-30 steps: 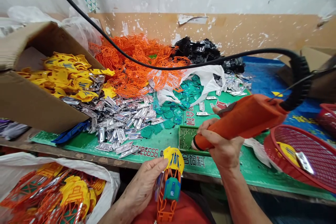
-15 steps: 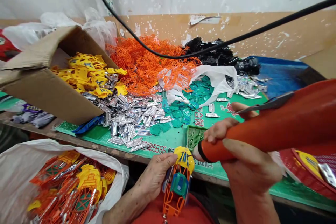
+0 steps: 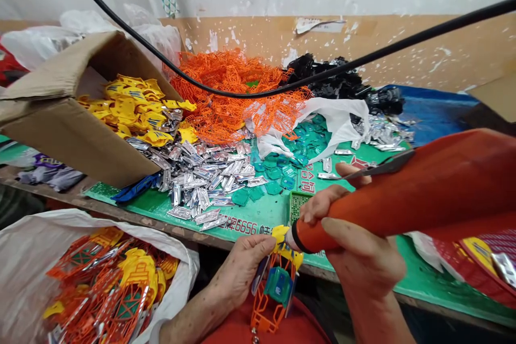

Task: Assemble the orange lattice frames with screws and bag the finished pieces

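My left hand [image 3: 244,262] grips a toy car body by its left side, low in front of me. The toy car body [image 3: 278,285] has a yellow nose, an orange lattice frame, a teal piece in the middle and silvery side strips. My right hand [image 3: 355,250] is wrapped around a thick orange electric screwdriver [image 3: 387,201] with a metal lever along its top. Its pale tip, behind a black ring, meets the yellow nose and hides part of it. Just beyond the tip, a small green tray [image 3: 299,203] of tiny parts sits on the table.
Silvery strips [image 3: 209,177], teal pieces [image 3: 278,172] and orange frames [image 3: 226,91] lie heaped on the green table. A cardboard box [image 3: 80,140] spills yellow parts. At lower left, a white sack [image 3: 24,247] holds assembled bodies. A black cable [image 3: 258,94] hangs across the view.
My right hand has brought the screwdriver left and slightly down, and its tip has moved from beside the yellow nose onto it. My left hand still holds the body, nearly unmoved.
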Demonstrator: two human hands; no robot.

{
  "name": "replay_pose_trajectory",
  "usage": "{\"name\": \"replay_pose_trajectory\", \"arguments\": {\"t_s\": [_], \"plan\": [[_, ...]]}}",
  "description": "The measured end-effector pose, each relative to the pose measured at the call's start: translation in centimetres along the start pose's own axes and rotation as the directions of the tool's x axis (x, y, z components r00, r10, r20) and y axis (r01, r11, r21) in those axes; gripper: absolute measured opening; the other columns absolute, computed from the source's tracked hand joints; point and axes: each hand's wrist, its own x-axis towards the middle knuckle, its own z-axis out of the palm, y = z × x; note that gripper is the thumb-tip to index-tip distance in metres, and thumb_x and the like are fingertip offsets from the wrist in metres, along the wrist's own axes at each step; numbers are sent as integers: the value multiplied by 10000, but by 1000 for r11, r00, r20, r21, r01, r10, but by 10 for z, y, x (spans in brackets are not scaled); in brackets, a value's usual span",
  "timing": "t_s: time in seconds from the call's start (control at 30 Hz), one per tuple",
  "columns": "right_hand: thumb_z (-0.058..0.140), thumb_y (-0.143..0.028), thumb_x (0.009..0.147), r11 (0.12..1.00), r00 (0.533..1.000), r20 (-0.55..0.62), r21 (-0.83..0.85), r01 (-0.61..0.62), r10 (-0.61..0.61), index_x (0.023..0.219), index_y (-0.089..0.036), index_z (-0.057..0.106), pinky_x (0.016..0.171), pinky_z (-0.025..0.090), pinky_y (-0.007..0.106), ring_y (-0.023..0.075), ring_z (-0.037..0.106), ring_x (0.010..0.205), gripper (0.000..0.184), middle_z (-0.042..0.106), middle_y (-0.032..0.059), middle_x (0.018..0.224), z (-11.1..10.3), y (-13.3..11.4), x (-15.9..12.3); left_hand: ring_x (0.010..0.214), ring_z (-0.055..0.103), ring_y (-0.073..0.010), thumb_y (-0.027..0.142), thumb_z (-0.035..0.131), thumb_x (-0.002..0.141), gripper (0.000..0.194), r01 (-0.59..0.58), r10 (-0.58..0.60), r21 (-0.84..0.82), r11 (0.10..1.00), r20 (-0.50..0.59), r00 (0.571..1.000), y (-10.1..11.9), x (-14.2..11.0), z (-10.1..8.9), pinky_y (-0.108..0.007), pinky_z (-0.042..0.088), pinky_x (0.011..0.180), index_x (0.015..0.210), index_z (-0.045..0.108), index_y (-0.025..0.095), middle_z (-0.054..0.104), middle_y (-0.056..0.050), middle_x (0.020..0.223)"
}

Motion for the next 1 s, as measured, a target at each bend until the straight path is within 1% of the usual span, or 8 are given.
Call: {"name": "replay_pose_trajectory", "arguments": {"t_s": [0.2,0.37,0.43,0.53,0.7,0.83,1.0], "plan": [[730,-197,643,997,1000,-30,-77,-10,8,1113,-265,561,654,504,346,153,598,637,504,621,-29,746,-2,3,1,491,531,-93,497,802,617,418,-7,7,28,1000,-18,1000,1,0,2,-201,390,503,727,722,102,672,-44,612],[733,-236,662,992,1000,-15,-125,12,-14,1130,-278,546,654,499,356,160,589,643,506,613,-35,719,-1,4,1,489,504,-93,500,794,616,410,-8,10,54,998,-42,999,3,-2,3,-206,361,495,699,703,109,651,-30,601],[729,-246,673,989,1000,-5,-149,16,-17,1109,-278,556,650,503,358,157,583,633,471,611,-34,722,-2,6,0,479,477,-89,509,782,625,418,-13,17,84,996,-50,999,2,-1,3,-210,332,487,695,696,106,632,-24,590],[701,-246,697,979,999,37,-200,37,-30,1032,-271,588,649,517,362,159,580,624,355,600,-30,711,-4,10,-4,466,435,-86,527,766,633,431,-21,28,115,993,-56,998,-2,0,2,-220,299,484,692,687,108,596,-9,567],[684,-187,690,957,997,71,-283,59,-40,874,-245,614,681,543,383,178,588,670,205,602,-6,713,-8,15,-12,464,399,-93,548,768,611,436,-18,29,118,993,-94,995,-7,1,2,-232,273,487,664,668,127,542,13,528],[662,-147,695,949,995,86,-306,79,-55,854,-244,606,713,553,400,172,587,666,194,605,-8,728,-9,17,-15,471,382,-88,536,774,605,424,-31,45,128,991,-110,993,-7,0,4,-229,252,486,636,661,129,528,18,526],[671,-147,691,947,994,93,-312,81,-54,844,-249,606,685,554,389,176,590,667,195,590,-13,712,-7,20,-17,470,365,-86,572,778,578,461,-47,61,116,992,-118,991,-8,0,4,-224,253,481,617,644,133,468,43,492]]}}
